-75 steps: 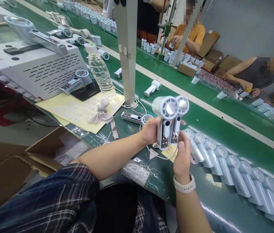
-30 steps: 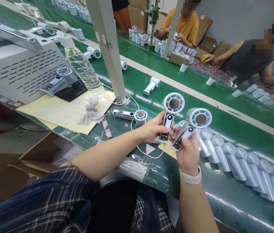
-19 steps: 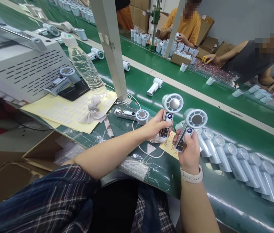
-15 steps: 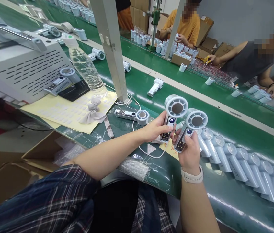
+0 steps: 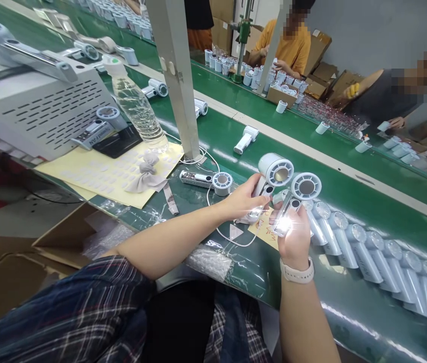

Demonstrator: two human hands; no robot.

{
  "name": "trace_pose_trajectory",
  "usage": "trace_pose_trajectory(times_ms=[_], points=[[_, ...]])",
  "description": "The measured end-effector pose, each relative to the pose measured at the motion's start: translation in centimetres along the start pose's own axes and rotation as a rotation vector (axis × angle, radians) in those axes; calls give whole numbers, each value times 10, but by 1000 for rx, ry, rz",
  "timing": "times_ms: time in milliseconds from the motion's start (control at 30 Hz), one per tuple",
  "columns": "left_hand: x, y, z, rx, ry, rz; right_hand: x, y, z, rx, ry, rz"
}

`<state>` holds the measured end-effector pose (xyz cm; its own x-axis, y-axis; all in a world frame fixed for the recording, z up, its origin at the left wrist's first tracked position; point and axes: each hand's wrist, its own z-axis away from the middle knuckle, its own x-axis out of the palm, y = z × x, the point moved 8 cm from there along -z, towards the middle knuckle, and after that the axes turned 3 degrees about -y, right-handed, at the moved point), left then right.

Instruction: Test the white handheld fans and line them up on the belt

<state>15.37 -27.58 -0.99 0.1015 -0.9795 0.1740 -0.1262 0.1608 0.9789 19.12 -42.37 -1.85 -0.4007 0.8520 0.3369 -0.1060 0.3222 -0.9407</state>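
Observation:
My left hand (image 5: pixel 249 198) is closed round the handle of a pale blue handheld fan (image 5: pixel 278 170), its round head tilted up. Beside it, my right hand (image 5: pixel 296 232) grips a second handheld fan (image 5: pixel 306 186); a bright glare covers the lower handle. The small round displays on both handles are dark. The two heads are close together, the right one slightly lower. Left of my hands, another fan (image 5: pixel 222 183) lies on the bench near a white cable (image 5: pixel 236 244). Under my hands is a yellow note (image 5: pixel 264 229) with red writing.
Several fans (image 5: pixel 365 252) lie in a row at right. A fan (image 5: pixel 246 139) rests on the green belt (image 5: pixel 221 133). A metal post (image 5: pixel 177 75), a water bottle (image 5: pixel 134 106) and a vented white box (image 5: pixel 47 111) stand at left. Co-workers (image 5: pixel 300 45) sit across the belt.
The lit numbers on both displays have gone dark, and the fan in my left hand has turned slightly. A glare has appeared on the right fan's handle.

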Motion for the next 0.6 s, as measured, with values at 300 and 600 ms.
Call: trace_pose_trajectory(times_ms=[300, 600], points=[[-10, 7, 4, -27, 112, -233, -2, 0, -1, 10, 11, -61], [3, -1, 7, -35, -14, 172, 7, 6, 1, 154, -126, -187]])
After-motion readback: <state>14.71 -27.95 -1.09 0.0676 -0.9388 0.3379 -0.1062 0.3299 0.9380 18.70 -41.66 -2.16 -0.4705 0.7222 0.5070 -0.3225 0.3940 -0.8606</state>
